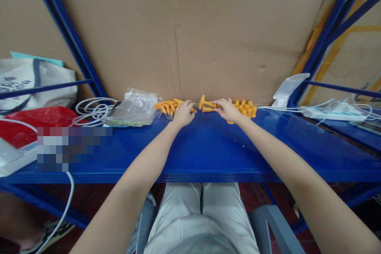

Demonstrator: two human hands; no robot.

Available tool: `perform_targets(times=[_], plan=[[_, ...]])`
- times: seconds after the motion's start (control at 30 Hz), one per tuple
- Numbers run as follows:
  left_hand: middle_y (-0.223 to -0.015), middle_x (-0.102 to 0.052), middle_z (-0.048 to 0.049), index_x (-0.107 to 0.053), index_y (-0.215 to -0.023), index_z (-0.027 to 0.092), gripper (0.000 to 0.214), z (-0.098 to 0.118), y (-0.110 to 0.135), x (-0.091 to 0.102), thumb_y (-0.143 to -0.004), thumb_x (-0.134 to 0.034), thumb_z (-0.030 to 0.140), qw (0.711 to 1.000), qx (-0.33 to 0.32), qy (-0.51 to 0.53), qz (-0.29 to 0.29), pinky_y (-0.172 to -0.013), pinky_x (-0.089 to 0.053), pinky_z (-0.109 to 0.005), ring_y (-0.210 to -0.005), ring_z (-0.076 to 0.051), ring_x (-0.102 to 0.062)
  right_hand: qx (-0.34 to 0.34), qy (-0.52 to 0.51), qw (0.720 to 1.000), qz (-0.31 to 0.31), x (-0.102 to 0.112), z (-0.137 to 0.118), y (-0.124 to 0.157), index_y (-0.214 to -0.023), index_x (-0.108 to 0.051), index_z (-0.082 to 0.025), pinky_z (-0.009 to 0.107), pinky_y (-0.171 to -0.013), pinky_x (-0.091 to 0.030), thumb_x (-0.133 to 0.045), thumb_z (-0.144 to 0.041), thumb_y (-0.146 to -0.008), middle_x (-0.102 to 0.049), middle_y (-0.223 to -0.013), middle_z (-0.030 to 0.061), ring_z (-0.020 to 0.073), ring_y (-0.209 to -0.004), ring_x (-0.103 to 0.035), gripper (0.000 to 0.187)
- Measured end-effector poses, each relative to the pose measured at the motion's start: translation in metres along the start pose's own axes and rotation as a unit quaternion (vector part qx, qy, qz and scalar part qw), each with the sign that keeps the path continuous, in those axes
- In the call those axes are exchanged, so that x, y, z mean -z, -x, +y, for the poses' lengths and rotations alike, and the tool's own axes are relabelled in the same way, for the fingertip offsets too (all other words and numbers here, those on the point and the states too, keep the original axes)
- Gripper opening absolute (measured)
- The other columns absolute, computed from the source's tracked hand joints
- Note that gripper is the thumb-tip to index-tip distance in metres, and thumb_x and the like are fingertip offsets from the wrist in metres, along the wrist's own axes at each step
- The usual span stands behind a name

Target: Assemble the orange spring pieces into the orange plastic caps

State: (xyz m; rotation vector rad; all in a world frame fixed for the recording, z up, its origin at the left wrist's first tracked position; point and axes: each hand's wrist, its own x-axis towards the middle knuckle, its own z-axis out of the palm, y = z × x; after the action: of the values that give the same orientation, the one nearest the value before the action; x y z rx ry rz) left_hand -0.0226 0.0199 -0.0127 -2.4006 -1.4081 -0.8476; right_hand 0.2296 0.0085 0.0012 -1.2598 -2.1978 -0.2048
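On the blue shelf top, near the cardboard, lies a row of orange curved pieces (pixel 167 106) with small metal chains (pixel 169 117) hanging from them. My left hand (pixel 184 114) is at the right end of this row, fingers curled over an orange piece whose tip shows beside them. A hand's width to the right, my right hand (pixel 225 109) closes its fingers around yellow-orange T-shaped pieces (pixel 203 101), one of which has its crossbar upright. Beyond that hand stands a tight group of yellow-orange pieces (pixel 245 108). The fingertips of both hands are partly hidden.
A tall cardboard sheet (pixel 223 39) backs the blue shelf (pixel 202 154). Clear plastic bags (pixel 133 107) and coiled white cable (pixel 92 109) lie left, near a red bag (pixel 44 121). At right are a power strip (pixel 333 114) and blue uprights (pixel 324 35).
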Motion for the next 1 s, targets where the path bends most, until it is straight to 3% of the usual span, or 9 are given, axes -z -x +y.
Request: perform_targets(times=[0.23, 0.33, 0.5, 0.63, 0.8, 1.0], plan=[[-0.152, -0.054, -0.0132, -0.065, -0.132, 0.019, 0.041, 0.004, 0.002, 0.004, -0.092, -0.057, 0.021, 0.999, 0.016, -0.018, -0.03, -0.114, -0.045, -0.047, -0.137, -0.03, -0.056, -0.045, -0.046, 0.997, -0.037, -0.021, 0.003, -0.037, -0.126, -0.062, -0.02, 0.047, -0.105, -0.046, -0.057, -0.014, -0.093, -0.071, -0.127, 0.012, 0.0255, -0.114, -0.066, 0.034], [-0.151, -0.055, -0.013, -0.066, -0.132, 0.018, 0.041, 0.006, 0.002, 0.005, -0.092, -0.058, 0.021, 0.999, 0.022, -0.023, -0.039, -0.115, -0.045, -0.043, -0.136, -0.029, -0.056, -0.086, -0.019, 0.995, -0.056, -0.029, -0.002, -0.047, -0.128, -0.061, -0.02, 0.043, -0.103, -0.047, -0.053, -0.015, -0.096, -0.071, -0.127, 0.0123, 0.0251, -0.116, -0.065, 0.034], [-0.143, -0.062, -0.0096, -0.07, -0.127, 0.021, 0.037, 0.004, 0.001, 0.002, -0.091, -0.058, 0.021, 0.998, 0.024, -0.034, -0.046, -0.114, -0.045, -0.042, -0.131, -0.028, -0.058, -0.162, 0.123, 0.975, -0.086, -0.032, -0.006, -0.051, -0.131, -0.062, -0.02, 0.059, -0.118, -0.031, -0.042, -0.011, -0.099, -0.067, -0.134, 0.0172, 0.0289, -0.125, -0.063, 0.039], [-0.135, -0.067, -0.0092, -0.074, -0.121, 0.024, 0.034, 0.0, 0.001, 0.0, -0.092, -0.056, 0.023, 0.996, 0.024, -0.045, -0.074, -0.112, -0.047, -0.046, -0.13, -0.029, -0.058, -0.145, 0.22, 0.962, -0.069, -0.033, -0.006, -0.043, -0.123, -0.07, -0.019, 0.068, -0.121, -0.02, -0.037, -0.004, -0.094, -0.069, -0.127, 0.0171, 0.0296, -0.124, -0.064, 0.046], [-0.137, -0.067, -0.0102, -0.072, -0.124, 0.025, 0.036, -0.006, 0.003, -0.005, -0.092, -0.054, 0.023, 0.987, 0.033, -0.053, -0.148, -0.112, -0.046, -0.055, -0.133, -0.032, -0.056, -0.137, 0.232, 0.959, -0.089, -0.029, -0.008, -0.037, -0.118, -0.076, -0.017, 0.074, -0.121, -0.017, -0.045, -0.003, -0.088, -0.072, -0.12, 0.0186, 0.0342, -0.126, -0.063, 0.045], [-0.142, -0.064, -0.0096, -0.069, -0.128, 0.026, 0.04, -0.009, 0.003, -0.01, -0.09, -0.059, 0.021, 0.987, 0.036, -0.056, -0.147, -0.112, -0.047, -0.052, -0.136, -0.032, -0.055, -0.157, 0.197, 0.963, -0.093, 0.001, 0.004, -0.035, -0.111, -0.078, -0.015, 0.079, -0.117, -0.017, -0.053, -0.01, -0.087, -0.075, -0.119, 0.0204, 0.0381, -0.122, -0.065, 0.035]])
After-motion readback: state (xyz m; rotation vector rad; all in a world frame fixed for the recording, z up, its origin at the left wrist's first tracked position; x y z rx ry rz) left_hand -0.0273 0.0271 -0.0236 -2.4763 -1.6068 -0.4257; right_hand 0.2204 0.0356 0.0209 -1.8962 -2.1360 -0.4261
